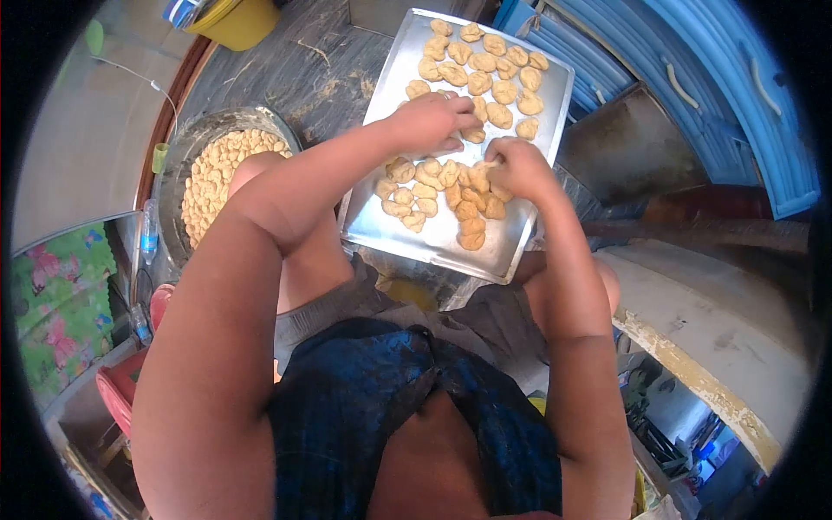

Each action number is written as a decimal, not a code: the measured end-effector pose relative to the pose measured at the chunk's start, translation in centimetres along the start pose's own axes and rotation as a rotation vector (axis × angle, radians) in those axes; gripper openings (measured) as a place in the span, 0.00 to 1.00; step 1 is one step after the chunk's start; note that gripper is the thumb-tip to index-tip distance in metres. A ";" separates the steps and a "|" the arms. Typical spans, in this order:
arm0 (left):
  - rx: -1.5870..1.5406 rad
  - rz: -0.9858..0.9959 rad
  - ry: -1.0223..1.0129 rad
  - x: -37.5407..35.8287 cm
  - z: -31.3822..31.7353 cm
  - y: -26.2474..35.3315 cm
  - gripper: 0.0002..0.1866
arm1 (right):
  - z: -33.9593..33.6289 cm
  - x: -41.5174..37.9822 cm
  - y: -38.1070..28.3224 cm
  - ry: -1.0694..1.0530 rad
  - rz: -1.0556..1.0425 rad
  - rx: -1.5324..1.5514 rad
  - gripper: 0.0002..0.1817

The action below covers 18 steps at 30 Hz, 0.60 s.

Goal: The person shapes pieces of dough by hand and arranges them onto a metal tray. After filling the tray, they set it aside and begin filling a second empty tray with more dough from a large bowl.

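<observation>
A shiny metal tray (394, 243) lies tilted across the view in front of me, with dough pieces on it. Spaced rows of dough pieces (504, 92) cover its far part, and a closer heap of pieces (472, 204) sits in its near part. My left hand (433, 123) is over the tray's middle, fingers curled down beside the rows; what its fingertips touch is hidden. My right hand (522, 169) is at the upper right of the heap, fingers bent together at a dough piece, mostly covered by the hand.
A round basin (173, 208) full of small dough pieces stands at the left. Beyond it is a yellow bucket (238, 24). Blue louvred doors (711, 95) are at the upper right, and a worn pale ledge (693, 347) at the right. Plastic bottles (149, 232) stand at the far left.
</observation>
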<state>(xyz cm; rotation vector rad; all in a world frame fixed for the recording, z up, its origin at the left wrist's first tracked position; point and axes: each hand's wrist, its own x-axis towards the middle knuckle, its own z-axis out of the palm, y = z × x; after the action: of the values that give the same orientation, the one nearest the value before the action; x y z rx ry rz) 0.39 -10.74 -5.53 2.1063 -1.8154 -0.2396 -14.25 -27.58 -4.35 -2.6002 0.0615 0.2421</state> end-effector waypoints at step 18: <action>0.028 0.124 -0.006 1.7 1.0 2.2 0.16 | -2.7 -1.9 0.9 -0.045 0.336 0.056 0.20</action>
<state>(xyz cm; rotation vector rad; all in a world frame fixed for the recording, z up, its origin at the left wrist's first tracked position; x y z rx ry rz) -1.73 -12.78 -5.44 2.0045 -1.9548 -0.1898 -15.80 -29.78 -2.15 -2.5160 0.4842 0.4115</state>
